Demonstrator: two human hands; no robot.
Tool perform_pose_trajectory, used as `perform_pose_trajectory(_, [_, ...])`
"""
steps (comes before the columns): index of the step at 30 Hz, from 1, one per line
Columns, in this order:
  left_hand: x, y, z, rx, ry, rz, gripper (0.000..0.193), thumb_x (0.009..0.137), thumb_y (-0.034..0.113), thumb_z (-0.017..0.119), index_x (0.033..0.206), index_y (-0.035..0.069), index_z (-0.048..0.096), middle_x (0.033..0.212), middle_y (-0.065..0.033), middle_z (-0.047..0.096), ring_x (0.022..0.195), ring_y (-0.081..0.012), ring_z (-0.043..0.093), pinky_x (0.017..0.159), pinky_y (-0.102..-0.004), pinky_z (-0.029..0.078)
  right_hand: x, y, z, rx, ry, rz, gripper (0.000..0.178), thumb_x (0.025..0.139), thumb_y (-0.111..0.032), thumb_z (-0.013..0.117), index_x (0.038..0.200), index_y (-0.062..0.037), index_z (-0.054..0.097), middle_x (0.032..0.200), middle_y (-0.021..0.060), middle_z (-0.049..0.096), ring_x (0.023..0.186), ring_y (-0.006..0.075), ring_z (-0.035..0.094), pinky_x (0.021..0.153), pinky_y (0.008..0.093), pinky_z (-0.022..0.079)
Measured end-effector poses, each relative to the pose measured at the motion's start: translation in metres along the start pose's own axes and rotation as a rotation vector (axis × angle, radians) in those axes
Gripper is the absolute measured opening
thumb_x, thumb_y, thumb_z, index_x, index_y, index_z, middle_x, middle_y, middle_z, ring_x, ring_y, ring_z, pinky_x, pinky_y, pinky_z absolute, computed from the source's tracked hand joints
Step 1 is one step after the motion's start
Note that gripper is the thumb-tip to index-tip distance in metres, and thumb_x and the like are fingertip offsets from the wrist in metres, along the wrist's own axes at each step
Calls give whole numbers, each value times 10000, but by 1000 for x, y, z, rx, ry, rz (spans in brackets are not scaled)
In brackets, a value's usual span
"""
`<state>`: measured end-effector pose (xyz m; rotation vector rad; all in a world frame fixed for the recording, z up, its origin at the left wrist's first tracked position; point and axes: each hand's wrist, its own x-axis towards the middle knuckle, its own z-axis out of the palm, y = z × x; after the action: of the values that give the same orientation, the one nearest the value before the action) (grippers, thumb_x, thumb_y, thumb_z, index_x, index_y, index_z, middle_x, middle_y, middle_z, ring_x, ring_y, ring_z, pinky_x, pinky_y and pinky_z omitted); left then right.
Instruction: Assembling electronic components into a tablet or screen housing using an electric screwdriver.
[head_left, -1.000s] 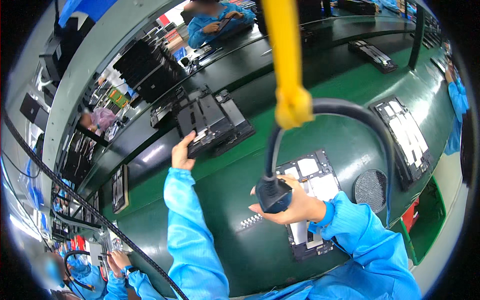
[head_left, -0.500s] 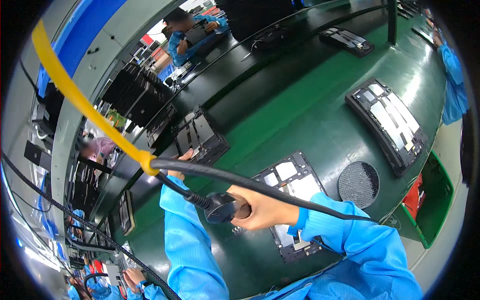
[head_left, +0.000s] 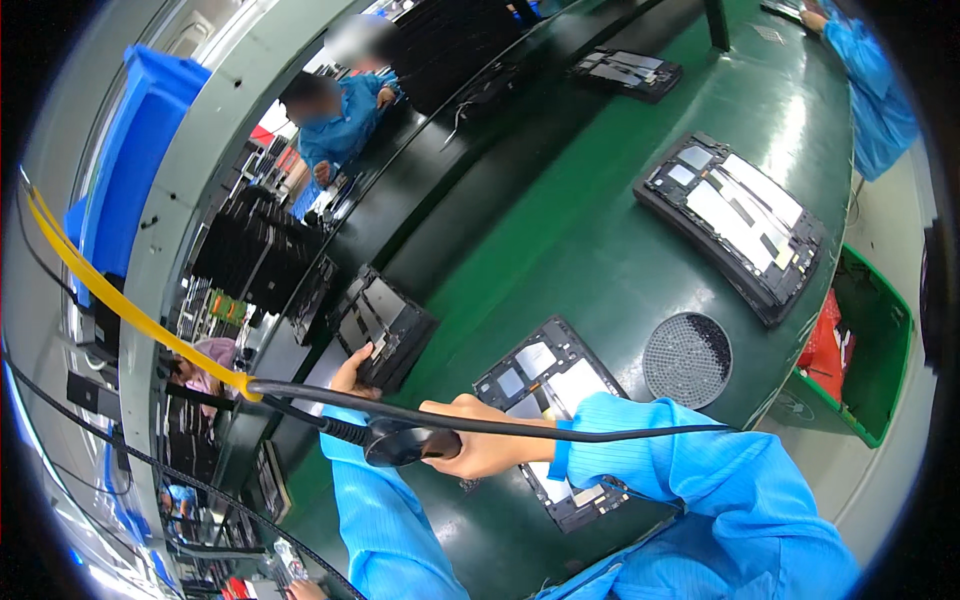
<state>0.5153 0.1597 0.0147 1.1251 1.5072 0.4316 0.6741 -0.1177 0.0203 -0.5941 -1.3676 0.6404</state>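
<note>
My right hand is wrapped round a black electric screwdriver, whose cable rises to a yellow cord. The driver's tip is hidden from view. Beneath that hand and sleeve lies an opened tablet, its white battery packs and dark frame partly showing. Farther left, my left hand grips the near edge of another opened tablet lying on a dark stack. Its thumb presses on the top edge; the other fingers are mostly hidden.
Right of the near tablet is a round perforated dish with small dark pieces. A stack of opened tablets stands beyond it. Past the bench edge is a green bin with red material. Co-workers sit across the bench and at far right.
The whole view has turned, so the left side sits lower and the right side higher. Both hands keep their holds. A person across the bench has shifted posture.
</note>
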Motion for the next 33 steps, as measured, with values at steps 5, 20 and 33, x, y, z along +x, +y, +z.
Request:
perform_pose_trajectory(5, [6, 7, 6, -260, -245, -9, 245, 736, 267, 695, 912, 118, 614, 861, -67, 659, 727, -244, 628, 577, -375, 488, 9, 8, 4, 20, 40, -59, 278, 742, -28, 648, 950, 1, 467, 565, 108, 527, 476, 202, 515, 456, 313, 381])
perform_pose_trajectory(20, [-174, 42, 247, -464, -872, 254, 397, 820, 249, 554, 1088, -43, 568, 1041, -176, 633, 911, -295, 629, 858, -384, 490, 23, -113, 4, 365, -142, -2, 242, 579, -29, 616, 798, 37, 539, 637, 187, 535, 612, 269, 571, 562, 361, 413])
perform_pose_trajectory(33, [-231, -14, 366, -77, -997, 67, 548, 891, 486, 500, 1214, 44, 461, 1164, -141, 559, 982, -276, 577, 825, -407, 475, 7, -137, -53, 471, -86, 155, 371, 664, -68, 682, 979, 17, 506, 671, 36, 477, 621, 112, 464, 545, 295, 386])
